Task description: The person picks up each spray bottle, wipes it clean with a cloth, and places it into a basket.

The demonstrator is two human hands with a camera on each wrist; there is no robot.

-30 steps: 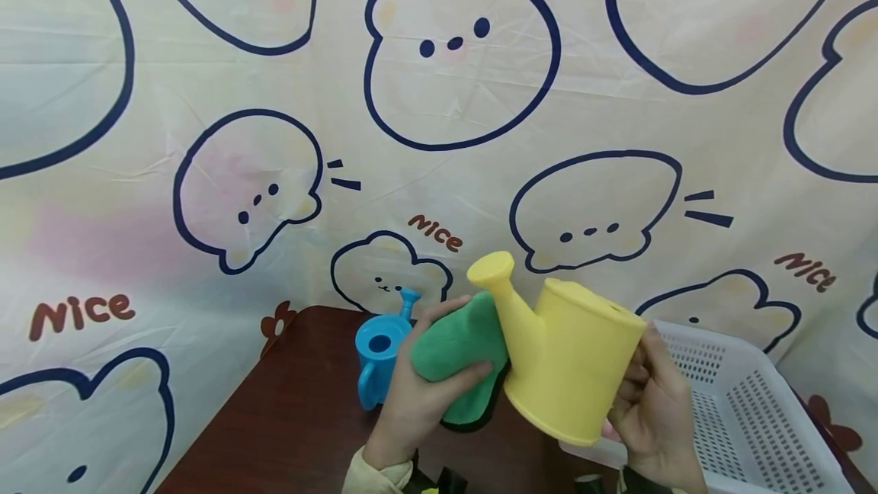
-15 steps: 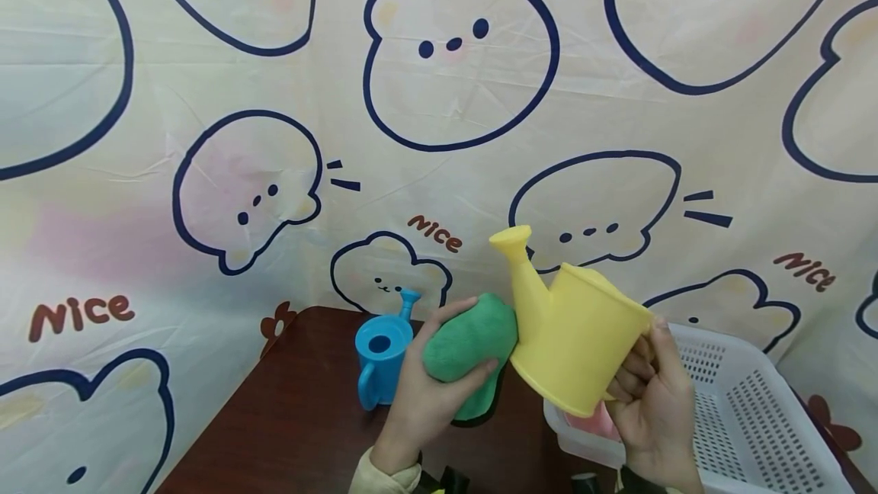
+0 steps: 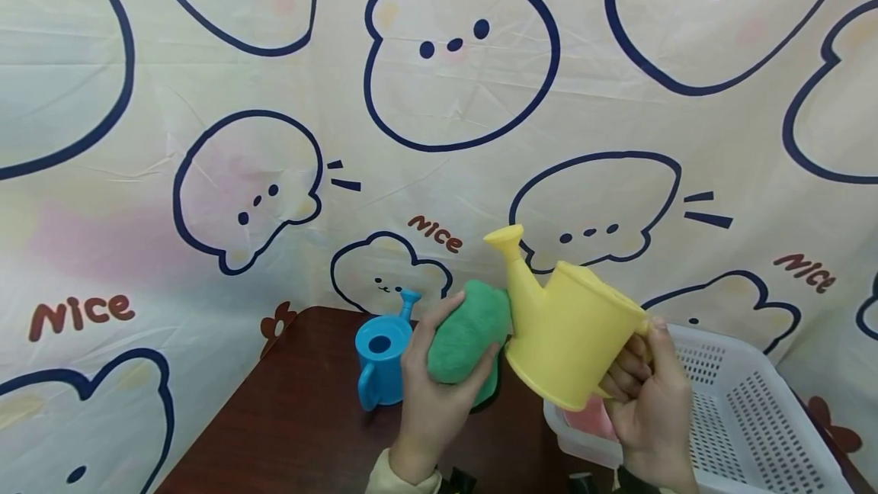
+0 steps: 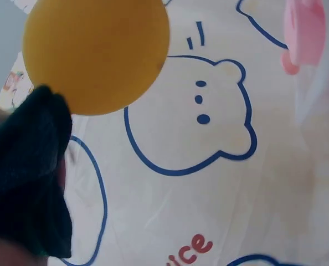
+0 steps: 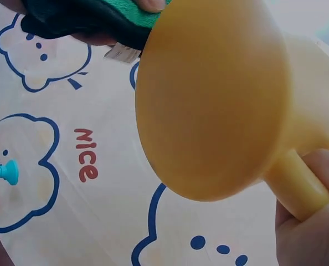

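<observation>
In the head view my left hand (image 3: 439, 395) grips a soft green cloth (image 3: 473, 330), bunched up, with a dark green underside. That underside (image 4: 31, 172) fills the left of the left wrist view, and a white tag (image 5: 123, 52) hangs from it in the right wrist view. My right hand (image 3: 652, 395) holds a yellow watering can (image 3: 576, 334) by its handle, raised above the table, spout up and to the left. The cloth lies against or very near the can's left side. In the right wrist view the can's round base (image 5: 214, 100) faces the camera.
On the dark wooden table (image 3: 274, 402) a blue watering can (image 3: 384, 357) stands left of my left hand. A white perforated basket (image 3: 761, 402) sits at the right, with a pink thing (image 3: 591, 419) in it. A cartoon-printed curtain (image 3: 453, 97) hangs behind.
The yellow watering can has risen and tilted, then shifted slightly left. My left hand has moved right and turned with the green cloth. The pink thing in the basket has become more visible.
</observation>
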